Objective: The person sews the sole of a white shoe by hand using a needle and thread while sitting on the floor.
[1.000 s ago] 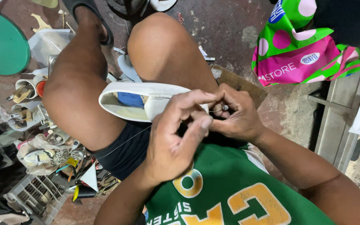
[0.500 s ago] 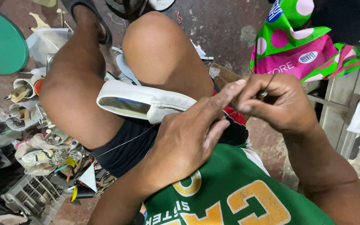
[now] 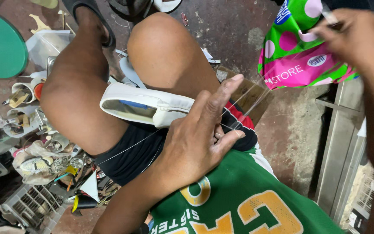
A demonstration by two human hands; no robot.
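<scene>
right hand (image 3: 351,39) has swung way up and out since before, pinching the thread (image 3: 247,97) taut. left hand (image 3: 198,138) fingers spread, pressing the white shoe (image 3: 152,106) on the lap. green-and-pink dotted bag (image 3: 299,52) sits just behind the right fingers; tool clutter (image 3: 35,160) far left.

I'm sitting low in a cramped shoe-repair workshop — bare, stained concrete floor (image 3: 234,26) under my knees. On my left, a heap of worn shoes (image 3: 40,162) and leather scraps beside a wire basket (image 3: 27,208). Small pots (image 3: 20,95) sit near a green disc (image 3: 1,50) — a bright plastic bag (image 3: 299,56) hangs by a metal frame (image 3: 343,143).
</scene>
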